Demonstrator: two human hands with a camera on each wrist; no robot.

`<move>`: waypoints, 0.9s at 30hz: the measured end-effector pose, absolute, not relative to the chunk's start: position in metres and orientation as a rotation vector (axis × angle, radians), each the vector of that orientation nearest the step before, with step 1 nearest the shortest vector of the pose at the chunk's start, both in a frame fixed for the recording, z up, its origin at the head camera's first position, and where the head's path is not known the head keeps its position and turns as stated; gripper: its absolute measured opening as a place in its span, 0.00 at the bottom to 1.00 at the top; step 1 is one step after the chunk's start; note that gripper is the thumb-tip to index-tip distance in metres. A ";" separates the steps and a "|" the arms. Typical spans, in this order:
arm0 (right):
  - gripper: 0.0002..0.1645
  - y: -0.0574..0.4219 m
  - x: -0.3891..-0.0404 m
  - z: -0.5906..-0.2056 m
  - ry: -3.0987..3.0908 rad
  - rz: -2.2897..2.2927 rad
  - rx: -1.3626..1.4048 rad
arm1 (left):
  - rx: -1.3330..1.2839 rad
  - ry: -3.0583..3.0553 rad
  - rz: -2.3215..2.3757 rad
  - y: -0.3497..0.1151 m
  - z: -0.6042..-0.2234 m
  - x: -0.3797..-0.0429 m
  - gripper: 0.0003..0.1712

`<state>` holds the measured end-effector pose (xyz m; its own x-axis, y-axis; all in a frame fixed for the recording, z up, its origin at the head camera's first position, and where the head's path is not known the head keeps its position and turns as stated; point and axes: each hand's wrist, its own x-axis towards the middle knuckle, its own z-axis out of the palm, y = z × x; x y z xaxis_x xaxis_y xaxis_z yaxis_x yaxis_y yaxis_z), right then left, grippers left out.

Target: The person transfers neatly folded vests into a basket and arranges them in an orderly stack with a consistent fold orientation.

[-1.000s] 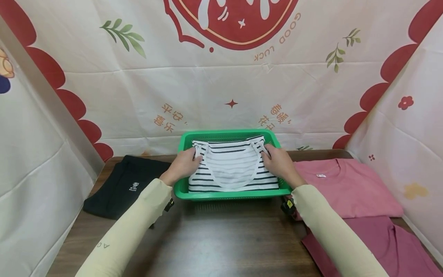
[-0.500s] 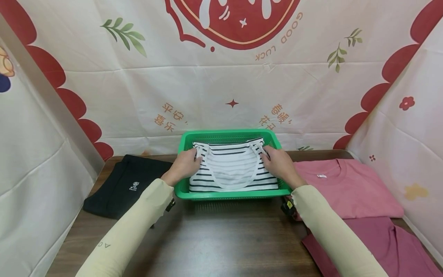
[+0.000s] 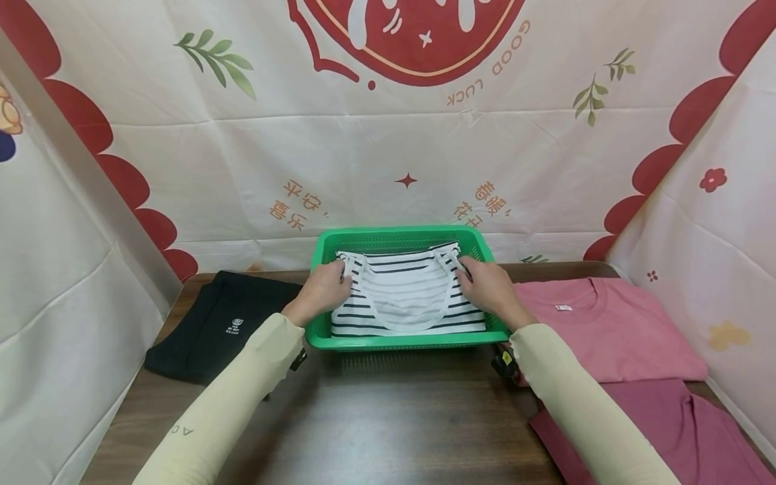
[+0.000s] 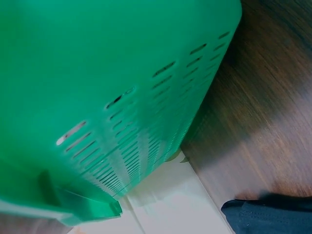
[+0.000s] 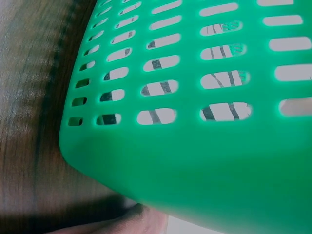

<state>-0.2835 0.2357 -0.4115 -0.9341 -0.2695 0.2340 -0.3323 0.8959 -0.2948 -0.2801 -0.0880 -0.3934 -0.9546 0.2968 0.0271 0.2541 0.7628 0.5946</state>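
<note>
A white shirt with dark stripes (image 3: 406,289) lies folded inside a green plastic basket (image 3: 400,342), its round neckline facing up. My left hand (image 3: 322,288) pinches the shirt near its left shoulder, over the basket's left side. On the opposite side my right hand (image 3: 487,288) pinches the right shoulder. Both wrist views are filled mostly by the slotted basket wall (image 4: 112,58); the hands' fingers are hidden there. Through the slots of the basket (image 5: 195,151) in the right wrist view, striped cloth shows.
A folded black garment (image 3: 212,330) with a small white print lies left of the basket. To the right are a pink shirt (image 3: 624,337) and a darker mauve one (image 3: 673,424) in front of it. A printed curtain (image 3: 376,155) hangs behind the wooden table (image 3: 388,417).
The shirt's upper edge has sunk slightly lower in the basket and lies a little flatter. Both hands have stayed nearly in place, still pinching the shoulders.
</note>
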 end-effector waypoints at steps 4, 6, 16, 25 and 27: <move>0.21 0.236 -0.284 -0.411 -2.862 0.478 0.467 | 0.467 2.875 0.978 -0.088 -0.393 -0.279 0.08; 0.20 0.236 -0.284 -0.410 -2.858 0.473 0.468 | 0.477 2.880 0.978 -0.087 -0.392 -0.279 0.07; 0.21 0.235 -0.283 -0.412 -2.859 0.445 0.475 | 0.477 2.892 0.952 -0.087 -0.395 -0.279 0.08; 0.20 0.234 -0.283 -0.412 -2.833 0.441 0.457 | 0.484 2.931 0.923 -0.086 -0.397 -0.279 0.08; 0.19 0.233 -0.283 -0.412 -2.831 0.441 0.443 | 0.496 2.946 0.896 -0.086 -0.398 -0.280 0.08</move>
